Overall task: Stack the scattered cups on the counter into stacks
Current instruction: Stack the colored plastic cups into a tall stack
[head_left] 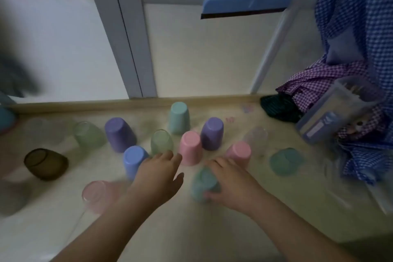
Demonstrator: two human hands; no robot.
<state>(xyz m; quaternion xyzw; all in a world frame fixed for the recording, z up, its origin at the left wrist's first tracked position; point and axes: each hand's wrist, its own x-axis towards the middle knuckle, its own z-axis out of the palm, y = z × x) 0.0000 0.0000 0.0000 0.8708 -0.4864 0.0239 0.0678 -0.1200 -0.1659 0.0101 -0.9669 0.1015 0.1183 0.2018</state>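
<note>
Several plastic cups stand upside down on the beige counter. My right hand grips a blurred teal cup near the middle. My left hand hovers with fingers spread, holding nothing, between a blue cup and a pink cup. Behind stand two purple cups, a teal cup, two clear green cups, another pink cup and a clear cup. A teal cup, a clear pink cup and a dark brown cup stand further out.
A wooden ledge and a window frame close off the back. Checked blue and purple cloth and a clear plastic box crowd the right side. A blue squeegee hangs above. A blue object sits at the far left.
</note>
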